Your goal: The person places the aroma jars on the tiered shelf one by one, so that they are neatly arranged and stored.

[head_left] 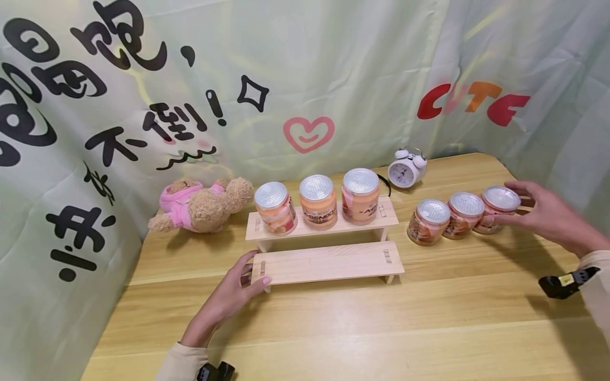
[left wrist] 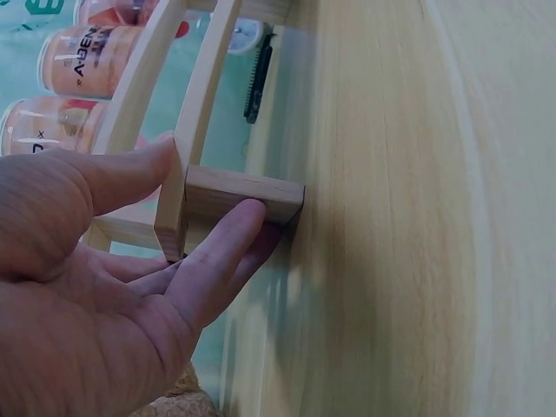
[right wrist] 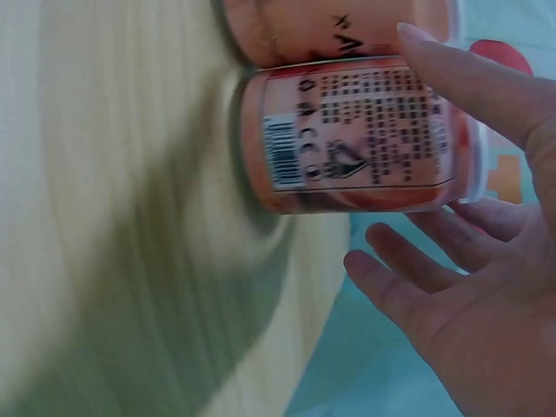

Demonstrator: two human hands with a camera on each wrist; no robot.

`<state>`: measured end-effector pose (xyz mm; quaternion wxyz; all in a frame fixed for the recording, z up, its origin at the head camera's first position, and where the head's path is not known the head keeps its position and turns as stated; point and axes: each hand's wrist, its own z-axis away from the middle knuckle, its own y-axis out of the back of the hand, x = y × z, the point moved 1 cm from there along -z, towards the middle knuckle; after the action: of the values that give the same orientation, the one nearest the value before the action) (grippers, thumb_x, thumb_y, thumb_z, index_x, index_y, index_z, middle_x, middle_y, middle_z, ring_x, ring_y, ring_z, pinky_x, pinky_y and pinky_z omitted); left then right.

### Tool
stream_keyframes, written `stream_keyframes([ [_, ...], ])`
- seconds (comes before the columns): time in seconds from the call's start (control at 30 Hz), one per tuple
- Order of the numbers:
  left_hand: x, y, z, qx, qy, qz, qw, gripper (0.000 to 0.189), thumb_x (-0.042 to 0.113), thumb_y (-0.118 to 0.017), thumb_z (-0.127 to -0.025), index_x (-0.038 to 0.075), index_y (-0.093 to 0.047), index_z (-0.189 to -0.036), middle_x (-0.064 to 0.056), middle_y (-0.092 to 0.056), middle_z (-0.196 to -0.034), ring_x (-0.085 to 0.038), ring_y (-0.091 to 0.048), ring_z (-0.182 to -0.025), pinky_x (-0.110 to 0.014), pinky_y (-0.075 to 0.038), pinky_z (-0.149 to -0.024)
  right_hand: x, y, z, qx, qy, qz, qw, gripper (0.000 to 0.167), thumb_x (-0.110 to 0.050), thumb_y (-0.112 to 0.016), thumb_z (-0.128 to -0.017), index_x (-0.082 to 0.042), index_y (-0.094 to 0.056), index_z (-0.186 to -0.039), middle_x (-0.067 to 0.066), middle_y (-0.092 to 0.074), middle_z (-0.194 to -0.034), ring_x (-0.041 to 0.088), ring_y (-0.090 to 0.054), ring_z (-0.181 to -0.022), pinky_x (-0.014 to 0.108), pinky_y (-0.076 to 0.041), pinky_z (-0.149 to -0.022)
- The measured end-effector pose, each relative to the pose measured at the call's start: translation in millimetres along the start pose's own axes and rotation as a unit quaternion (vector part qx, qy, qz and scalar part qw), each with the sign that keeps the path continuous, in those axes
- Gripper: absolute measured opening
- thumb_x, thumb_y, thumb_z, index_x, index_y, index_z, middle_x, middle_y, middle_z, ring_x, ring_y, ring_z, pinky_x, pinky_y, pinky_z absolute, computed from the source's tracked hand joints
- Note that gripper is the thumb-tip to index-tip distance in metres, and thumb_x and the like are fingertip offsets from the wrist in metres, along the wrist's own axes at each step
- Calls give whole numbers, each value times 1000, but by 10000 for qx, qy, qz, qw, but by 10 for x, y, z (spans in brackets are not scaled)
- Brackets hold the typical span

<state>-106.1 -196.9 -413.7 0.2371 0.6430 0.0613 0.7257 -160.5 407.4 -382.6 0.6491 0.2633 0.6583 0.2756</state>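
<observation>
The left hand (head_left: 233, 291) holds the left end of the stand (head_left: 329, 262), pinching its near, low step with the thumb on top. Three jars (head_left: 318, 203) sit on the far, high step. To the right, three more are in a row on the desk (head_left: 333, 328). The right hand (head_left: 555, 214) is spread wide around the end jar (head_left: 498, 203); I cannot tell if it touches. A bear (head_left: 209, 209) lies far left.

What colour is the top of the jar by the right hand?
Silver. The jar top shows best in the head view.
</observation>
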Motion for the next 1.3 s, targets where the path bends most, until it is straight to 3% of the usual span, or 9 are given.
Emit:
stream_keyframes([
  [0.07,4,1,1,-29,-30,7,10000,70,11,-71,-96,5,-33,-154,-28,-57,-134,-40,-61,-116,-41,-55,-90,37,-24,9,79,14,-42,10000,85,-17,-81,-89,11,-28,-150,24,-43,-137,10,-52,-112,2,-37,-68],
  [0.17,12,5,4,-42,-79,5,10000,70,10,-71,-96,3,-33,-154,-29,-57,-134,-40,-60,-117,-40,-55,-90,74,-57,24,231,83,-107,9996,77,-16,-80,-89,10,-34,-145,7,-47,-123,-18,-38,-93,4,-40,-68],
  [0.27,18,12,9,-60,-109,8,9999,69,10,-71,-96,2,-33,-154,-29,-57,-134,-40,-60,-117,-40,-55,-90,83,-83,45,323,119,-159,9993,74,-15,-79,-91,11,-35,-144,2,-47,-118,-19,-37,-93,5,-40,-69],
  [0.4,31,19,15,-94,-95,49,9999,69,10,-70,-97,2,-33,-154,-29,-56,-135,-39,-61,-116,-40,-55,-89,72,-107,82,378,155,-115,9991,73,-14,-77,-92,13,-34,-144,13,-45,-121,-18,-35,-93,4,-39,-68],
  [0.63,51,27,23,-99,-69,69,9999,69,10,-70,-97,1,-32,-154,-29,-56,-135,-39,-61,-116,-41,-55,-89,57,-131,197,410,190,-144,9989,70,-11,-76,-92,14,-34,-143,14,-46,-121,-20,-35,-92,5,-41,-66],
  [0.73,48,25,18,-98,-48,64,9999,69,10,-70,-97,2,-33,-154,-29,-56,-135,-39,-61,-115,-41,-55,-89,63,-137,261,461,153,-10,9988,71,-12,-77,-91,15,-35,-142,26,-43,-122,-21,-33,-91,4,-39,-65],
  [0.87,39,20,5,-89,-36,11,10000,69,10,-70,-96,4,-33,-154,-28,-57,-134,-39,-61,-116,-41,-55,-90,84,-153,351,574,268,39,9980,70,-10,-79,-88,17,-38,-138,31,-45,-122,-24,-32,-91,3,-38,-64],
  [1.1,48,31,12,-132,-95,-69,9998,69,12,-70,-97,2,-32,-153,-29,-56,-134,-40,-61,-116,-46,-53,-93,96,-210,507,750,485,209,9958,67,-7,-83,-83,15,-44,-133,16,-51,-112,-24,-35,-91,3,-36,-67],
  [1.3,47,14,13,-108,-17,-4,9999,68,11,-70,-97,2,-33,-153,-29,-57,-134,-39,-61,-115,-41,-55,-89,70,-285,619,663,497,394,9958,70,-10,-85,-82,15,-45,-133,28,-51,-116,-24,-31,-92,3,-34,-66],
])
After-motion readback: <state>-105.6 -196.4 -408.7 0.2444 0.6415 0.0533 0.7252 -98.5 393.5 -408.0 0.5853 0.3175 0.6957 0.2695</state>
